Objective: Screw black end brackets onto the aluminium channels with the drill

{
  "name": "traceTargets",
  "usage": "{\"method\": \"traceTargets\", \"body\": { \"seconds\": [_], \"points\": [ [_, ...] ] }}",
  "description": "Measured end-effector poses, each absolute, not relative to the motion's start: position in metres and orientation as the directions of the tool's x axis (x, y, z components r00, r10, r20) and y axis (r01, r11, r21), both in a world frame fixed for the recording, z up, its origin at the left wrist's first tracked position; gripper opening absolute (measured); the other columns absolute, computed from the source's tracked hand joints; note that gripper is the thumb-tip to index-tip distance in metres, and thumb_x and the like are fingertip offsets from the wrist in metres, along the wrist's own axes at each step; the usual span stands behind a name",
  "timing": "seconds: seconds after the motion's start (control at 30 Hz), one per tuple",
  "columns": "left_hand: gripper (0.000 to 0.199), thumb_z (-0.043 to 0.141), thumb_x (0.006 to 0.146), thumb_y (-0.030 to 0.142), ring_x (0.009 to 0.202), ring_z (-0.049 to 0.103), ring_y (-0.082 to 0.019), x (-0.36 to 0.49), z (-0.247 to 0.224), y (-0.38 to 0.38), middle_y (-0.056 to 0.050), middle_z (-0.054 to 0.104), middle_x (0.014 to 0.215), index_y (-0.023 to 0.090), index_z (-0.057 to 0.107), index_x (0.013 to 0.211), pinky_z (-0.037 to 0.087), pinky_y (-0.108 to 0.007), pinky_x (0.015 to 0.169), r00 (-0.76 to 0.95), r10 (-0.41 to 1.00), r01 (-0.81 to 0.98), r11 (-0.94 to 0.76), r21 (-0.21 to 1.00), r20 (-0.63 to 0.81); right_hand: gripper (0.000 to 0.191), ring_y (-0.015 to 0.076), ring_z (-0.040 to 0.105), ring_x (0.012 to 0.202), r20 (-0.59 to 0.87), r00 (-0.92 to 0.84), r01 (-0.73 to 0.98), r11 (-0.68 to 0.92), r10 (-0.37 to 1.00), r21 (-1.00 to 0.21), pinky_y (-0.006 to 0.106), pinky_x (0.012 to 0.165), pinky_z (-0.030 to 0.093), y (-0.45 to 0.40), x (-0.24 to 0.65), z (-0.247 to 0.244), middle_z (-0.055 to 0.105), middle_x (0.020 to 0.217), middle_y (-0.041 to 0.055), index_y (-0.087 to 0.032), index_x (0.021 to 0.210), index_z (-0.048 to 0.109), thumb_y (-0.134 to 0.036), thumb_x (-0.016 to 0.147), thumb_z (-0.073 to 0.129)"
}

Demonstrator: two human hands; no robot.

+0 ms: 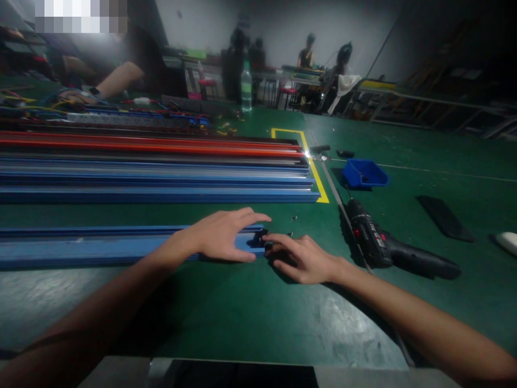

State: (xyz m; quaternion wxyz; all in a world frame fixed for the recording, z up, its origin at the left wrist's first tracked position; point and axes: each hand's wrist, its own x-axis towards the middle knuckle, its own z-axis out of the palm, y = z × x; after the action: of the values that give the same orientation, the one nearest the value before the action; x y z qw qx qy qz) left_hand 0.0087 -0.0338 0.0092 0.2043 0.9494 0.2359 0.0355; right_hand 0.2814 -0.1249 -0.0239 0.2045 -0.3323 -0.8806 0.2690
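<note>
A long blue metal channel (pixel 100 248) lies across the bench in front of me, its right end between my hands. My left hand (pixel 220 234) straddles the channel near that end, thumb along the near wall and fingers over the far wall. Inside the end sits a small black piece (pixel 257 238), partly hidden. My right hand (pixel 305 258) is at the open end with bent fingers, its fingertips on the black piece. Two small screws (pixel 294 218) lie on the green bench just beyond my right hand.
More blue channels (pixel 161 194) and red ones (pixel 161 141) lie beyond, ending near yellow tape (pixel 321 183). Rightward are a black power drill (pixel 371 237), a blue bin (pixel 365 173) and a dark phone-like slab (pixel 444 217). A bottle (pixel 246 89) stands farther back; a co-worker's arm (pixel 119 78) reaches over wires.
</note>
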Motion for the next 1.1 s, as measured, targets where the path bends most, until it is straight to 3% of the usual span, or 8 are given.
{"method": "traceTargets", "body": {
  "seconds": [0.17,0.37,0.5,0.87,0.97,1.1],
  "points": [
    [0.09,0.069,0.088,0.065,0.124,0.065,-0.029,0.0084,0.0097,-0.0337,-0.007,0.058,0.145,0.035,0.03,0.164,0.053,-0.036,0.098,0.888,0.458,0.437,-0.812,0.387,-0.042,0.058,0.0201,0.077,0.091,0.185,-0.706,0.46,0.641,0.684,-0.614,0.031,0.075,0.057,-0.1243,0.282,-0.0233,0.078,0.123,0.0087,-0.021,0.153,0.039,-0.022,0.098,0.06],
    [0.09,0.065,0.089,0.07,0.133,0.061,-0.032,0.0078,0.0083,-0.0329,-0.008,0.059,0.15,0.035,0.031,0.165,0.049,-0.044,0.109,0.881,0.464,0.464,-0.808,0.362,-0.094,0.044,0.0179,0.071,0.084,0.234,-0.66,0.539,0.668,0.713,-0.514,0.029,0.068,0.056,-0.1247,0.2808,-0.0256,0.072,0.121,0.0104,-0.02,0.143,0.05,-0.023,0.1,0.057],
    [0.092,0.063,0.088,0.073,0.142,0.055,-0.035,0.0076,0.0059,-0.0324,-0.009,0.055,0.158,0.034,0.03,0.166,0.045,-0.048,0.115,0.876,0.473,0.475,-0.807,0.351,-0.099,0.034,0.0223,0.069,0.097,0.25,-0.599,0.631,0.64,0.761,-0.438,0.031,0.067,0.058,-0.1263,0.2787,-0.0269,0.062,0.132,0.0154,-0.02,0.136,0.054,-0.024,0.102,0.054],
    [0.085,0.065,0.087,0.07,0.131,0.063,-0.031,0.0077,0.0075,-0.0331,-0.009,0.059,0.152,0.03,0.041,0.158,0.052,-0.042,0.106,0.879,0.474,0.454,-0.795,0.403,-0.054,0.041,0.0246,0.072,0.108,0.233,-0.683,0.559,0.701,0.692,-0.442,0.036,0.081,0.061,-0.1267,0.2785,-0.0281,0.068,0.132,0.0151,-0.02,0.145,0.048,-0.023,0.104,0.054],
    [0.077,0.067,0.087,0.066,0.128,0.064,-0.03,0.0086,0.0082,-0.0334,-0.008,0.062,0.147,0.03,0.047,0.152,0.053,-0.039,0.103,0.885,0.464,0.435,-0.8,0.413,-0.034,0.039,0.025,0.073,0.106,0.226,-0.69,0.556,0.703,0.688,-0.443,0.035,0.08,0.06,-0.1267,0.2788,-0.0291,0.07,0.131,0.0149,-0.02,0.143,0.048,-0.025,0.104,0.055],
    [0.075,0.069,0.087,0.064,0.126,0.066,-0.03,0.0087,0.0078,-0.0332,-0.007,0.063,0.145,0.03,0.048,0.15,0.053,-0.037,0.101,0.884,0.467,0.435,-0.8,0.413,-0.026,0.044,0.0219,0.075,0.088,0.212,-0.632,0.6,0.644,0.745,-0.475,0.032,0.07,0.057,-0.1272,0.2796,-0.0324,0.075,0.119,0.0134,-0.016,0.144,0.043,-0.028,0.105,0.057]
  ]
}}
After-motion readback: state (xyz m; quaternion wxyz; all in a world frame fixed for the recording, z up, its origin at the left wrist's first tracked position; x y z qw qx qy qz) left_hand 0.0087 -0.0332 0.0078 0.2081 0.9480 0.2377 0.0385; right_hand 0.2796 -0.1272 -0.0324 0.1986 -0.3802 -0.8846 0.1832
